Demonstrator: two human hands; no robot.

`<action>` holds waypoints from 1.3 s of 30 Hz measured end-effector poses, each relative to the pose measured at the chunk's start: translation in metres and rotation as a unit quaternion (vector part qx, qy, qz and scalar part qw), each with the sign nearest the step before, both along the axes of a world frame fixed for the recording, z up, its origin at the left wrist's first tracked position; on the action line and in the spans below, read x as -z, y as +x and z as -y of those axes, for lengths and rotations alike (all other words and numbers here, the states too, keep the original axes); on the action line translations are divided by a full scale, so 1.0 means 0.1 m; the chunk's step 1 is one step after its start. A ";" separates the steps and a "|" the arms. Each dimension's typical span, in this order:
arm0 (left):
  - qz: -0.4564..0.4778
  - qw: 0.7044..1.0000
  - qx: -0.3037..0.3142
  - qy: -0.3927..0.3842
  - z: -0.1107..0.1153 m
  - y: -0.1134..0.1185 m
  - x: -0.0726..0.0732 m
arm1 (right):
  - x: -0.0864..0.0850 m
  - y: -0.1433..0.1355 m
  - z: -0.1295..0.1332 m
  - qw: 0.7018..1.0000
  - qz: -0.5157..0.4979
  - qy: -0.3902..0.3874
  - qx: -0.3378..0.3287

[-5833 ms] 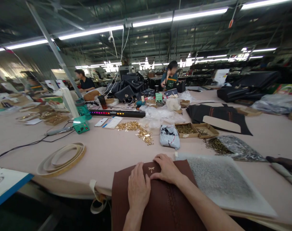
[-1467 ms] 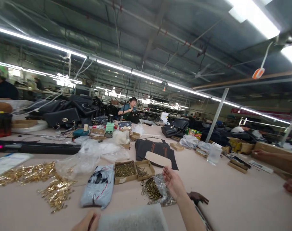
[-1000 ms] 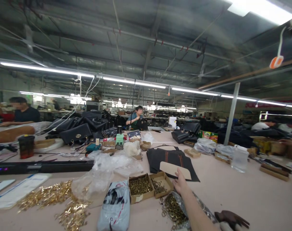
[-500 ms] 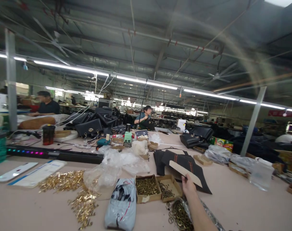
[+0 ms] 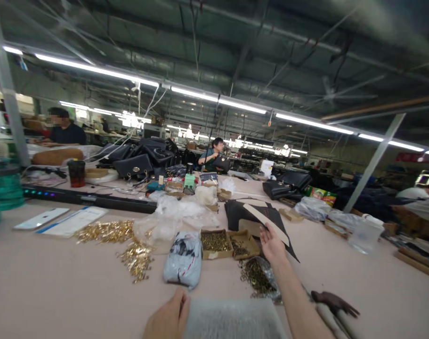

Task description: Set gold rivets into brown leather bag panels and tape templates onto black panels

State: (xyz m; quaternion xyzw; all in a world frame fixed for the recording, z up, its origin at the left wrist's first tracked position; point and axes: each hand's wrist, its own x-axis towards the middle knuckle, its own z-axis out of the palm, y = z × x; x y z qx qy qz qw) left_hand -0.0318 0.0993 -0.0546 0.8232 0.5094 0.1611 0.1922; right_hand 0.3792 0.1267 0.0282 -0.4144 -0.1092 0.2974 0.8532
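Note:
My right hand (image 5: 272, 245) reaches over the table with its fingers closed on the edge of a long beige strip (image 5: 265, 220). The strip is lifted at a slant over a stack of black flat panels (image 5: 237, 214). Near the bottom edge, my left hand (image 5: 169, 316) has its fingers curled at the left edge of a greyish, translucent sheet (image 5: 231, 318). Beneath my right forearm lies a pile of bronze-coloured rings (image 5: 254, 275), partly in clear plastic. Two cardboard boxes of small metal pieces (image 5: 216, 243) stand left of my right hand.
A grey plastic packet (image 5: 183, 259) and gold-coloured metal pieces (image 5: 106, 230) lie to the left. Crumpled clear plastic (image 5: 179, 209) sits behind them. A dark-headed tool with pale handles (image 5: 332, 301) is at lower right. Black bags (image 5: 133, 167) are heaped farther back; a person (image 5: 214, 155) handles one.
My left hand and the greyish sheet have come into view at the bottom. My right hand has turned palm upward, tilting the beige strip. The camera view has tipped downward.

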 end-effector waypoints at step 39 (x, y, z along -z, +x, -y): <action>0.009 0.889 0.390 0.242 1.46 -0.32 -0.61 | 0.82 -2.80 3.54 0.928 0.206 -0.276 -0.140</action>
